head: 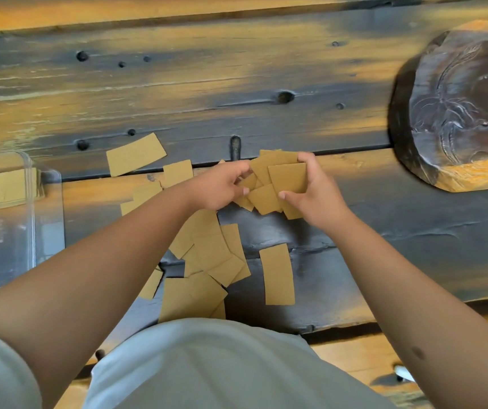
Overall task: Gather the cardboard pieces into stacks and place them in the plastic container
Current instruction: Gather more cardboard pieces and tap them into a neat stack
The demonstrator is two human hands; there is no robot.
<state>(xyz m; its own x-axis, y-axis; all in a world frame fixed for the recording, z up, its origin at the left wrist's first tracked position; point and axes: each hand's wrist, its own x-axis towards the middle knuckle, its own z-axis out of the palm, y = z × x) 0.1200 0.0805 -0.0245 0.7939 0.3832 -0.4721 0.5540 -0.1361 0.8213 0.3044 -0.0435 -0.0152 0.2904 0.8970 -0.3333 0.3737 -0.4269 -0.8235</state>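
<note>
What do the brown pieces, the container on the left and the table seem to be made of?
Brown pieces: likely thin cardboard, matte tan, flat with cut edges. Container: clear, glossy plastic; the table shows through its walls. Table: wood, dark-stained and worn, with visible grain, knots and plank seams.

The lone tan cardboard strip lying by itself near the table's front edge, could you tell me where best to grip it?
Pinch one long edge of the tan cardboard strip from its right side. It lies flat, apart from the overlapping pile on its left, with bare dark wooden table there.
</note>
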